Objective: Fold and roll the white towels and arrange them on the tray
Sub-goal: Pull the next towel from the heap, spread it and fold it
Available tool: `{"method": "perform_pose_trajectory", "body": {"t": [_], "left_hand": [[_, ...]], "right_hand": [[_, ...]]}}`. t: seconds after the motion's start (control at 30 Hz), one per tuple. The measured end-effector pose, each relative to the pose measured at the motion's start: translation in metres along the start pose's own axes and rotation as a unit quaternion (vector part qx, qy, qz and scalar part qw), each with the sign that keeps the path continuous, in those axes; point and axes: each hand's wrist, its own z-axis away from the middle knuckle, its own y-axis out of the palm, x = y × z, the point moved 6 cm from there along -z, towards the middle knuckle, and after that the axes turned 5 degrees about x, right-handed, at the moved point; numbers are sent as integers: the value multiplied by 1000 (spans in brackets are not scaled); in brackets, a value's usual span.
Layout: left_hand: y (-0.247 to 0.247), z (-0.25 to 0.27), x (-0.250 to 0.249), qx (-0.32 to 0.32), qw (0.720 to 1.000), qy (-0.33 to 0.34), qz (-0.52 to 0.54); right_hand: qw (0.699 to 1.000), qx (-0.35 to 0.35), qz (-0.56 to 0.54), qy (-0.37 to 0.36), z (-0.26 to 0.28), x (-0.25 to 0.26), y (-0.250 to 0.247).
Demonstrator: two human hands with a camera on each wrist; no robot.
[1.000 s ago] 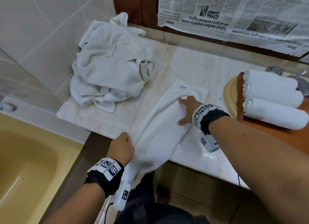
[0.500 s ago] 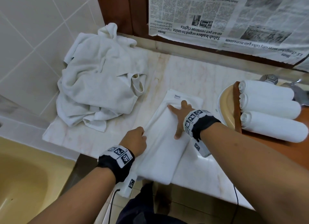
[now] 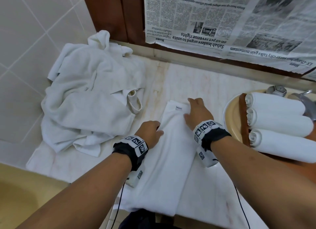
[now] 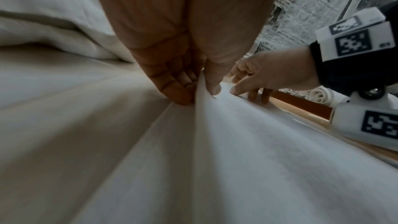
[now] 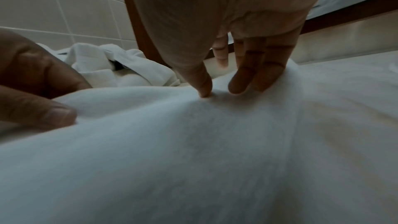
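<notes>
Left hand (image 3: 150, 132) pinches the folded towel (image 3: 164, 168) along its left edge, thumb and fingers closed on the cloth. Right hand (image 3: 198, 113) presses flat near the far end, fingers straight. The towel lies lengthwise on the bench (image 3: 196, 79); three rolled towels (image 3: 280, 124) sit on the tray (image 3: 242, 119) at right.

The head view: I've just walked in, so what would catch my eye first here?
Probably the two hands on the long folded white towel at the marble counter's front edge: the left hand pinches its side, the right hand presses its far end. To the right, three rolled white towels lie side by side on a brown wooden tray; a crumpled white towel heap sits left.
</notes>
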Motion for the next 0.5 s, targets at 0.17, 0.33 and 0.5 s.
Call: {"method": "perform_pose_trajectory", "body": {"t": [0.17, 0.33, 0.5], "left_hand": [[-6, -8, 1, -23, 999, -2, 26], [-7, -12, -1, -18, 1000, -11, 23], [-9, -19, 2, -18, 998, -41, 34]], "right_hand": [[999, -11, -39, 5, -13, -7, -13], [1000, -1, 3, 21, -19, -15, -19], [999, 13, 28, 30, -21, -17, -15]]}}
